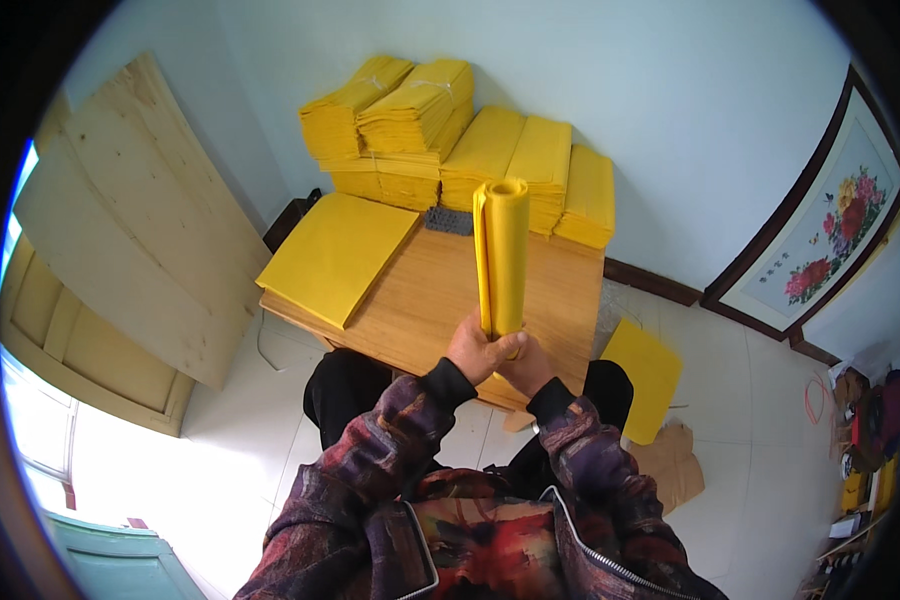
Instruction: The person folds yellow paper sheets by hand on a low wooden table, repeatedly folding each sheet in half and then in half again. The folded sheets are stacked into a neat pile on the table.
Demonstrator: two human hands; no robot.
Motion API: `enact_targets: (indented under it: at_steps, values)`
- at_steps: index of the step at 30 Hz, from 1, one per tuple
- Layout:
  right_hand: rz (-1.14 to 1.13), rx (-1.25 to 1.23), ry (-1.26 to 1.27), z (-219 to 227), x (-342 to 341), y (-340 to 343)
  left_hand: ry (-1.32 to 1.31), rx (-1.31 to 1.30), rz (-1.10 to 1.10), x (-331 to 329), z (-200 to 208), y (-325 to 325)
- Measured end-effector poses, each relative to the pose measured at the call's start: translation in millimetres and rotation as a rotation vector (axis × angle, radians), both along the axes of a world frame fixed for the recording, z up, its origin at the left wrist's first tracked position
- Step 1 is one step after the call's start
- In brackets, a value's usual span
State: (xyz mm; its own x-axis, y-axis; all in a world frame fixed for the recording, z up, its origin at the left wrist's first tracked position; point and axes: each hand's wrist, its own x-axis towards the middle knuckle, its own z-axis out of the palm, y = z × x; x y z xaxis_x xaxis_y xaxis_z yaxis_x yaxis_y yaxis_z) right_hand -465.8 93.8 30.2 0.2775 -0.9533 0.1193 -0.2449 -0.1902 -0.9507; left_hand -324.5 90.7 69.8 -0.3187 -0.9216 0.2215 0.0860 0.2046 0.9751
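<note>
Both hands were closed around the near end of a roll of yellow paper (501,255), which stood nearly upright over the near edge of a low wooden table (440,300). The left hand (477,349) wrapped the roll's base from the left, fingers curled tight, and the right hand (528,366) gripped it just beside, touching the left hand. The roll's open far end pointed up toward the wall. On the table's left part lay a flat stack of yellow sheets (335,255), overhanging the left edge. Along the far side, against the pale wall, bundled piles of folded yellow paper (450,140) stood several high, and a small dark grey object (449,221) lay just in front of them. Right of the table, a loose yellow sheet (645,378) lay on the white tiled floor. A wooden board (130,215) leaned at the far left, and a framed flower picture (820,225) leaned at the right.
</note>
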Motion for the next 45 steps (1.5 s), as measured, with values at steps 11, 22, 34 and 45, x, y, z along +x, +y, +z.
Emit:
enact_targets:
  at_steps: [11,22,34,45]
  values:
    - [0.070,0.141,-0.041,15.2,-4.8,8.1,-0.005,0.082,0.035,7.1,9.4,3.2]
    - [0.128,0.336,-0.092,29.5,-15.4,25.6,0.046,0.132,-0.034,14.7,4.1,13.0]
    - [0.606,0.599,-0.891,-3.9,-11.1,56.5,-0.105,0.002,-0.191,11.5,46.2,45.1]
    - [0.743,0.556,-1.028,-1.7,-4.9,61.3,-0.074,-0.090,-0.187,6.6,42.2,48.2]
